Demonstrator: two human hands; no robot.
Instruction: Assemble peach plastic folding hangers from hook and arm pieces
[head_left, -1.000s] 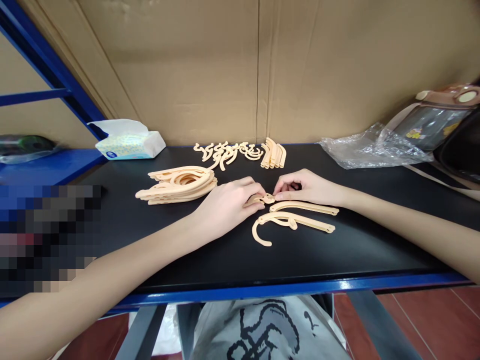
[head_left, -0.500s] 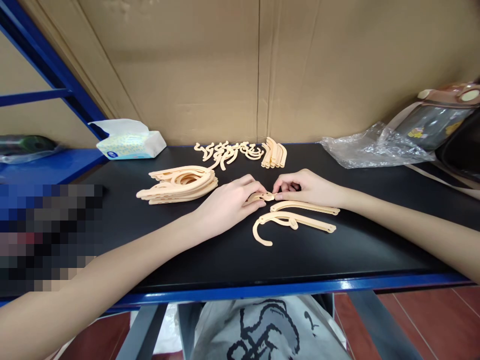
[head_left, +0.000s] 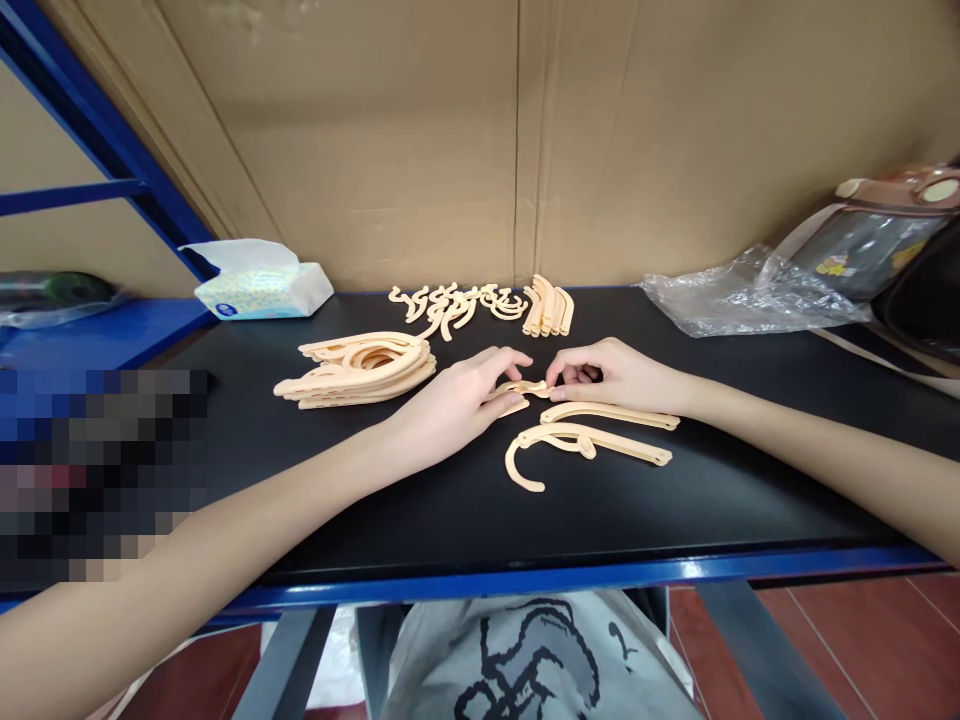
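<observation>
Beige plastic folding-hanger parts lie on the black tabletop. Between my hands is a small curved hanger part [head_left: 534, 388]. My left hand [head_left: 469, 390] curls round its left end, thumb low against it and index finger lifted off; the palm side is hidden. With thumb and fingertips, my right hand [head_left: 600, 370] pinches the right end. Just below my right hand rests a loose hanger arm [head_left: 611, 412]. Nearer the front edge lies a hanger arm with a hook [head_left: 525, 485] and a small rounded piece joined to it.
Left of my hands is a stack of folded hangers [head_left: 360, 375]. Along the back lie a heap of hooks [head_left: 450, 303] and a bundle of hanger arms [head_left: 547, 306]. A tissue pack [head_left: 262, 285] stands back left; a plastic bag [head_left: 735, 295] and bottle [head_left: 862, 250] are at right.
My left index finger has lifted away from the small hanger part, showing more of it. My right hand keeps its pinch in the same place.
</observation>
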